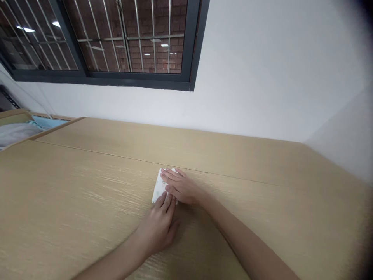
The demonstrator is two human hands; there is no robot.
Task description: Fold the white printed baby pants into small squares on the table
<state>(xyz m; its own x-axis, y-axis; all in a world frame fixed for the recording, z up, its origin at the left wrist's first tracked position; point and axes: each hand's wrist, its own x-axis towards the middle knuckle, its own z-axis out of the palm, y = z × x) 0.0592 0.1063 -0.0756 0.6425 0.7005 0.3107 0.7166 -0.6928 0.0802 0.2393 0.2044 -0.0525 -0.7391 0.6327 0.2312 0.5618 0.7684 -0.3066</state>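
Observation:
A small white flat packet (159,188) with a faint printed pattern lies on the light wood surface. Its lower edge looks jagged. My right hand (183,187) rests flat across the packet's upper right part, fingers stretched out toward the left. From below, my left hand (160,221) touches the packet's lower edge with straight fingertips, its thumb apart to the right. The fingertips of the two hands nearly meet. Both hands hide the packet's right side, and I cannot tell what is inside it.
The wood surface (87,186) spreads wide on both sides, with a thin seam running across it beyond the packet. An open compartment (35,136) with blue and whitish soft items sits at the far left. Behind stand a white wall (256,70) and a dark-framed barred window (131,79).

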